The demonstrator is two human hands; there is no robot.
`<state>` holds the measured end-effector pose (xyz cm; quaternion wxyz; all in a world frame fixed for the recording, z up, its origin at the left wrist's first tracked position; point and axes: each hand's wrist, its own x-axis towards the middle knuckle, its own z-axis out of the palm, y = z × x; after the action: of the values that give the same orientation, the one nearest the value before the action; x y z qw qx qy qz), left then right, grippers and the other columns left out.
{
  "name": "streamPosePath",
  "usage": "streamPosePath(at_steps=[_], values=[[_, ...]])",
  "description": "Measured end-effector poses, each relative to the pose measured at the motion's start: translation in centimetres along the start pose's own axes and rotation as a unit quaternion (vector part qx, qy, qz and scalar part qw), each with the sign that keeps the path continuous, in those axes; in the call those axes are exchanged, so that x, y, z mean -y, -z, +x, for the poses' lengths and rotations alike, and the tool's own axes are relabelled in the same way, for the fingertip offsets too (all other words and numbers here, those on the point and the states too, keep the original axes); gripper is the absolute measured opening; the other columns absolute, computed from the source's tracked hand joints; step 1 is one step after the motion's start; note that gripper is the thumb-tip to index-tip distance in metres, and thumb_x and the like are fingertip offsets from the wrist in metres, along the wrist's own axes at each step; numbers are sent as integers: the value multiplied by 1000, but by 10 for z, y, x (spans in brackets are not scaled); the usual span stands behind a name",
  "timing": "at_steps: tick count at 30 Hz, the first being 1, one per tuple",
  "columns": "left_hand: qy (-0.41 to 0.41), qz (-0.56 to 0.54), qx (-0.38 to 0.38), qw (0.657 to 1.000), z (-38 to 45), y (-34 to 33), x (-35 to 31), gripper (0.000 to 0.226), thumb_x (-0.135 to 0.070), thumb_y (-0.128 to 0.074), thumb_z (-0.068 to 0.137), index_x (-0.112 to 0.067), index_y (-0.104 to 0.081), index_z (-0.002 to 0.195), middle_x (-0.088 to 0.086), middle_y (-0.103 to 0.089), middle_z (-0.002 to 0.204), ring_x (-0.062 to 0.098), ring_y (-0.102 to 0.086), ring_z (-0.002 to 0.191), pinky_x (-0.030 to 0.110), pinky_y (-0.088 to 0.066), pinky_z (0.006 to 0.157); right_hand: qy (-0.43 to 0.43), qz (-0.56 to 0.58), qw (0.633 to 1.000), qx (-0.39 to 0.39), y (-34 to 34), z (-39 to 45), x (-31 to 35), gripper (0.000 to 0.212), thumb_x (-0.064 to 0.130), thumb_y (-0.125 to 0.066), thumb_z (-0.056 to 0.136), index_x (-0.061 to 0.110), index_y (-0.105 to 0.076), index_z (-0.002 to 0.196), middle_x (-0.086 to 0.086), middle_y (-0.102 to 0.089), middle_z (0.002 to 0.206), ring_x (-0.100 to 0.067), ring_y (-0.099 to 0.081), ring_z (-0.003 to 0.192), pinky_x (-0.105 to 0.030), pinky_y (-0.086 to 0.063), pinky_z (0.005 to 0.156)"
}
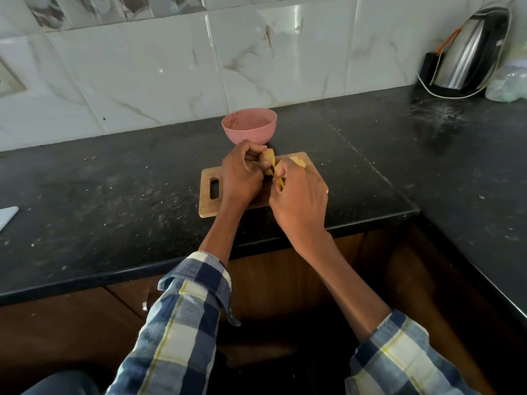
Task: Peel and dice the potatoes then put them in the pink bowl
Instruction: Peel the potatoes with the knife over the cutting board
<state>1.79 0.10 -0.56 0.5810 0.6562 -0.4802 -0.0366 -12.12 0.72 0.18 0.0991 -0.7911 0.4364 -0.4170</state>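
Head view: above the cutting board (pixel 208 205), the left hand (pixel 242 178) grips a potato (pixel 267 158); the right hand (pixel 299 195) holds a yellow-handled tool (pixel 281 182) (blade hidden). Pink bowl (pixel 249 126) sits just behind the board.

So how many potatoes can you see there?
2. One potato is held in the left hand above the cutting board; another potato lies behind the right hand. Hands may hide more.
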Motion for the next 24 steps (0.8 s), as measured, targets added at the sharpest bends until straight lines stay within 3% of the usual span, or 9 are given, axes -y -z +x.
streamPosePath(at_steps=[8,13,18,24], values=[[0,-1,3,1000,-1,1,-1,29,17,-66,82,-4,-70,101,-5,-72,86,-6,-67,75,12,-51,70,-3,-7,1000,30,-8,9,5,9,19,-63,97,19,-63,106,-5,-70,94,-26,-67,89,-40,-50,69],[5,8,2,1000,1,-1,4,30,9,-68,80,-15,-70,99,-3,-75,92,7,-71,85,21,-57,79,-6,9,1000,17,-7,-2,-2,5,17,-65,96,18,-65,101,-2,-69,89,-23,-68,83,-41,-53,66],[11,18,6,1000,1,-1,4,32,7,-70,79,-17,-70,101,-6,-75,94,4,-70,87,25,-59,82,-27,1,998,60,-12,10,4,7,18,-60,97,17,-65,102,-6,-71,94,-29,-67,91,-40,-43,67],[24,8,8,1000,4,-3,8,30,1,-70,83,-23,-66,99,-4,-75,95,12,-72,92,40,-60,90,-28,-23,998,60,-6,-5,-1,9,20,-62,98,21,-64,106,-3,-72,97,-27,-69,90,-45,-55,70]])
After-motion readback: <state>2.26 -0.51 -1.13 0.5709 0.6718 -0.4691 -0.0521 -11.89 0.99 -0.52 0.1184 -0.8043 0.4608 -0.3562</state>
